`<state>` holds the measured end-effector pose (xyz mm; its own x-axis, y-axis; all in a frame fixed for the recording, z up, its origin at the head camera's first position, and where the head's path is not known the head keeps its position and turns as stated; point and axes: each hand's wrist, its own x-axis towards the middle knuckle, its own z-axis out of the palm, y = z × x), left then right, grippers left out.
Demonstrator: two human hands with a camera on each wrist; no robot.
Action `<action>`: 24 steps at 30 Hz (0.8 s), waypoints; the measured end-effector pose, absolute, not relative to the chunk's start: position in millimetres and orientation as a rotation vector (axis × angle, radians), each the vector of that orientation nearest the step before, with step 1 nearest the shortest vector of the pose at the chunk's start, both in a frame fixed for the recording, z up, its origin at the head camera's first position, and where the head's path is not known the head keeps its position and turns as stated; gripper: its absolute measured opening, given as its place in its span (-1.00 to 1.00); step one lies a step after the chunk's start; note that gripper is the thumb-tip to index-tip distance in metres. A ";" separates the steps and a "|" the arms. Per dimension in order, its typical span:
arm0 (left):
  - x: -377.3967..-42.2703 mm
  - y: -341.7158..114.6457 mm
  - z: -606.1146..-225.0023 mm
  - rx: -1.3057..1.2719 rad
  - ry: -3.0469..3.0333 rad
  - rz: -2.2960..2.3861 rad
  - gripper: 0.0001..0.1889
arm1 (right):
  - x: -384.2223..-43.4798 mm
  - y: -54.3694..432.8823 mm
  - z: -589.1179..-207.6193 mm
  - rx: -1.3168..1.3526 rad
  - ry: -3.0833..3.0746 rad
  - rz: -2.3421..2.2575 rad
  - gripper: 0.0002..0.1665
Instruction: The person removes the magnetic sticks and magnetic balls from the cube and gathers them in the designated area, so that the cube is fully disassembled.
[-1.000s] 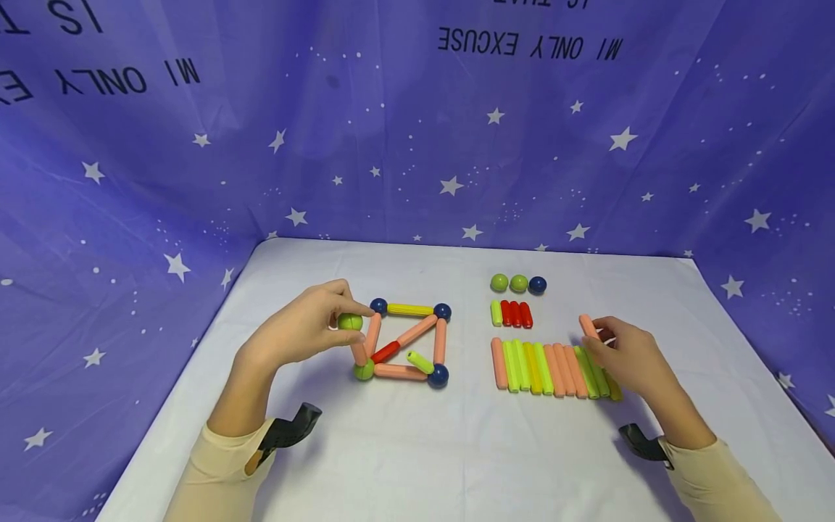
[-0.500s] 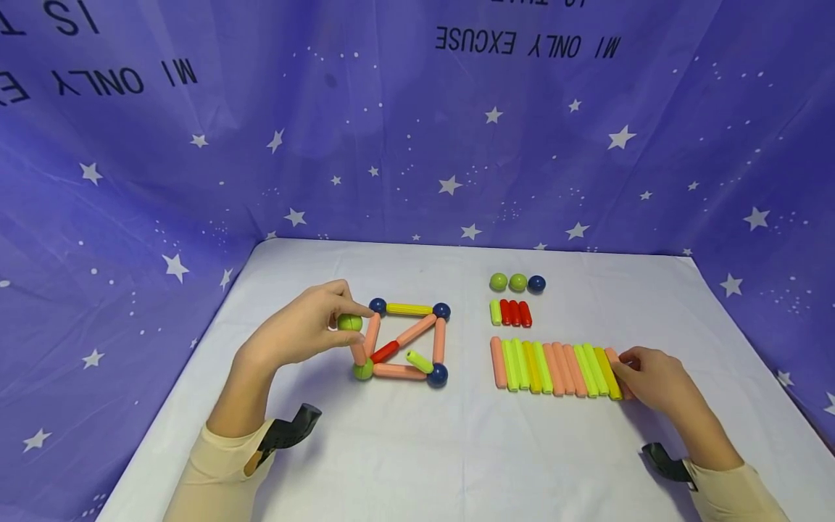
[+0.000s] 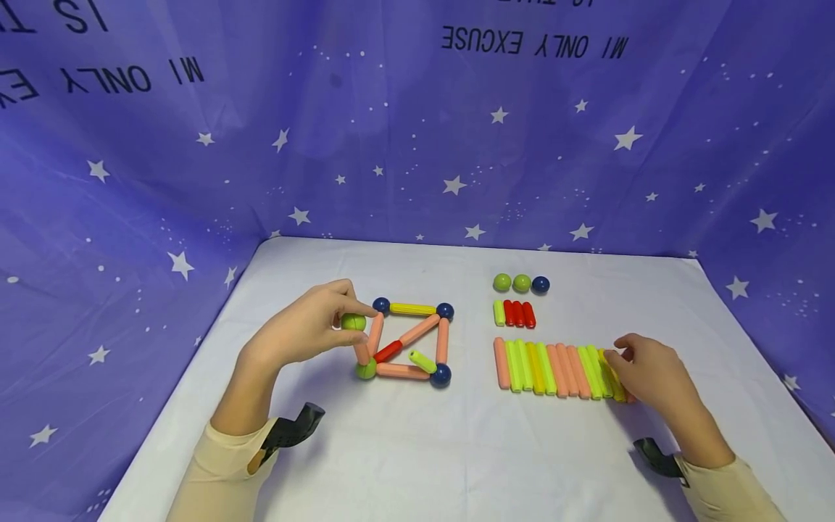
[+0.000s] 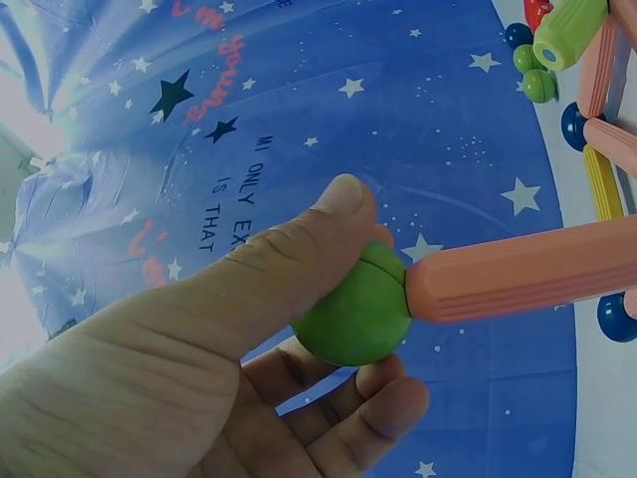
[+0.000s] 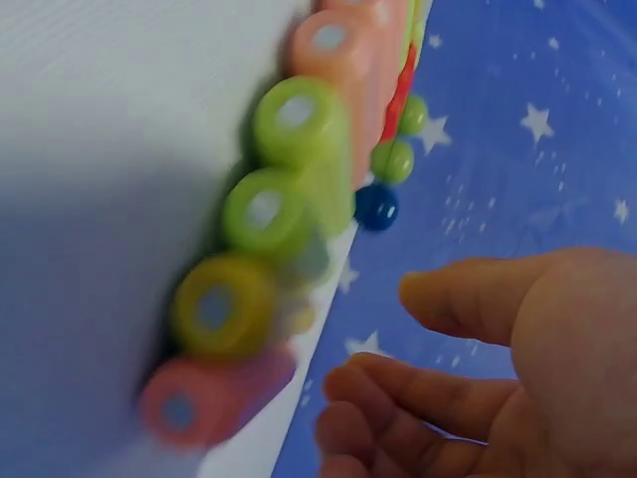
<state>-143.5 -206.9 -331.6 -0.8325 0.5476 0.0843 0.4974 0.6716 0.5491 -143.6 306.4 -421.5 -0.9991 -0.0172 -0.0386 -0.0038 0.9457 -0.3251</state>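
Notably, the right hand (image 3: 655,371) has parted from the salmon-pink cylindrical rod (image 5: 214,403), plastic by its look, which it carried above the row one second earlier. That rod now lies on the white cloth-covered table (image 3: 404,449), just beside a yellow cylindrical rod (image 5: 227,307), as the right-hand end member of the row of pink, lime and yellow rods (image 3: 562,371). In the right wrist view, thumb and fingers stand apart with nothing between them; in the head view the hand overlies the row's end. The change appears to complete this rod's placement and leaves one hand unloaded.

Orientation: the released rod's long axis runs near to far, roughly parallel to its neighbours; its grey-centred end faces the right wrist camera, and the hand hides most of it in the head view.

The left hand (image 3: 303,330), unchanged in position, pinches a glossy green ball (image 4: 353,321). From this ball a second salmon-pink rod (image 4: 518,274) descends, seemingly steeply, to a lower green ball (image 3: 366,368) at the near left corner of a four-sided frame of rods and balls (image 3: 402,371). At the near right corner, a short lime rod (image 3: 422,361) meets a navy ball (image 3: 441,375), its free end pointing away leftward.
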 end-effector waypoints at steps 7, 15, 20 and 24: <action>-143.7 -206.5 -331.2 0.874 2.798 0.870 -0.61 | -153.3 261.5 -411.5 -0.215 3.146 -0.582 -0.57; -143.5 -207.2 -333.5 0.874 2.810 0.859 -0.62 | -159.3 200.6 -405.8 -0.487 3.145 -0.643 -0.68; -143.5 -206.7 -333.7 0.883 2.807 0.858 -0.62 | -157.8 162.4 -403.4 -0.695 3.105 -0.717 -0.75; -143.2 -206.2 -333.3 0.875 2.797 0.871 -0.63 | -154.1 132.4 -402.9 -0.831 3.064 -0.731 -0.73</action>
